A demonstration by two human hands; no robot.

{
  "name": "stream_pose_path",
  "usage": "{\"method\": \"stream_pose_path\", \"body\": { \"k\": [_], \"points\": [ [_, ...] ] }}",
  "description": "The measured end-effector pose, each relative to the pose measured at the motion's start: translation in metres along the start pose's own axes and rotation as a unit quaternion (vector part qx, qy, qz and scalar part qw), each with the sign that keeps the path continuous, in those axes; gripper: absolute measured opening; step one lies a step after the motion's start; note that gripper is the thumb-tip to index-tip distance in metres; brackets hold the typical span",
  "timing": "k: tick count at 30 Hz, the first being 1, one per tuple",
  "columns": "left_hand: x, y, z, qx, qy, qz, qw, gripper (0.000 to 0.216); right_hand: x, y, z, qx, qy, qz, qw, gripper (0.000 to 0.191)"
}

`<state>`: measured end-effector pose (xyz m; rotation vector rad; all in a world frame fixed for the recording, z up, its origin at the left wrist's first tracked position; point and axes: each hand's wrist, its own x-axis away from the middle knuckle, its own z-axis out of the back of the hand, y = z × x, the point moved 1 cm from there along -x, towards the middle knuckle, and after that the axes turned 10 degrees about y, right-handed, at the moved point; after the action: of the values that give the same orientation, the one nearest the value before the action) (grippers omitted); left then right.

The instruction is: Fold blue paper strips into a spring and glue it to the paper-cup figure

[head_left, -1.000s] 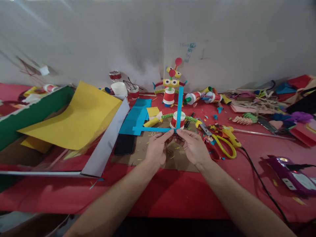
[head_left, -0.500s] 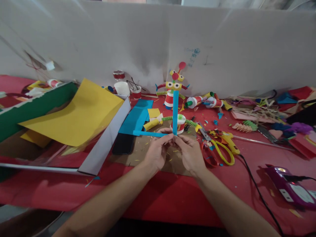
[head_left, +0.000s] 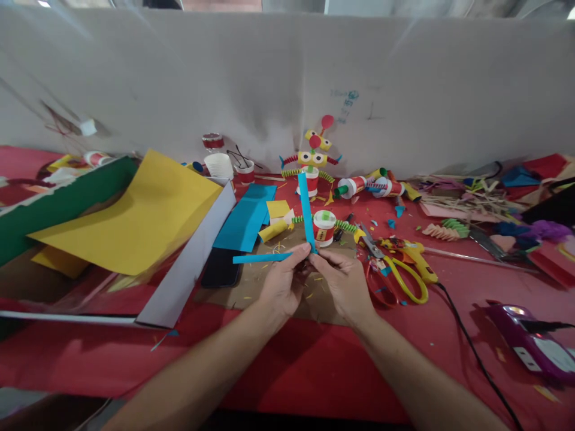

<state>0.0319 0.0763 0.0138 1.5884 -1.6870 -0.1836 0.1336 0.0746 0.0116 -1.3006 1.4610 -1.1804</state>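
Both hands meet over a brown cardboard sheet (head_left: pixel 251 293), pinching the corner where blue paper strips (head_left: pixel 306 206) join. One length stands up, tilted slightly left; the other runs out to the left, nearly level. My left hand (head_left: pixel 284 284) has thumb and fingers closed at the joint. From the other side, my right hand (head_left: pixel 344 281) pinches the same corner, its fingertips partly hidden. Just behind stands a paper cup (head_left: pixel 324 230) with green folded-paper arms. A yellow paper roll (head_left: pixel 274 230) lies at the end of its left arm.
Scissors (head_left: pixel 402 275) and a yellow glue gun (head_left: pixel 422 263) with a black cord lie to the right. A dark phone (head_left: pixel 220 267) and blue paper (head_left: pixel 247 218) are at left, beside a box holding yellow paper (head_left: pixel 135 215). Finished cup figures (head_left: pixel 313 158) stand behind; a purple power socket (head_left: pixel 530 341) sits front right.
The upright strip has tilted left at its top, and the level strip has dropped a little. Both hands keep their pinch at the corner. The view has shifted slightly.
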Motion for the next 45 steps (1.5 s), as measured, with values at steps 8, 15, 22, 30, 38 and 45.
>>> {"method": "stream_pose_path", "body": {
  "k": [8,15,22,30,38,45],
  "points": [
    [-0.006,0.003,0.002,-0.018,-0.012,-0.024,0.999,0.012,-0.003,-0.006,-0.001,0.010,-0.043,-0.019,0.999,0.024],
    [0.001,0.005,-0.003,-0.052,-0.056,-0.034,0.996,0.014,-0.003,-0.005,0.004,0.025,-0.032,0.017,0.999,0.027],
    [0.002,0.007,-0.005,-0.069,-0.043,-0.053,0.995,0.016,-0.004,-0.008,0.001,-0.044,-0.036,-0.015,0.998,0.021],
    [0.002,0.013,-0.005,-0.109,-0.053,-0.099,0.988,0.016,-0.004,-0.007,0.002,-0.008,-0.033,-0.014,0.999,0.022],
    [-0.003,0.011,0.000,-0.104,-0.049,-0.068,0.991,0.017,-0.006,-0.008,0.007,0.028,0.006,0.042,0.999,0.025],
    [-0.003,0.011,0.000,-0.102,-0.048,-0.058,0.992,0.013,-0.004,-0.009,0.003,-0.033,0.015,-0.029,0.999,0.021]
  ]
}}
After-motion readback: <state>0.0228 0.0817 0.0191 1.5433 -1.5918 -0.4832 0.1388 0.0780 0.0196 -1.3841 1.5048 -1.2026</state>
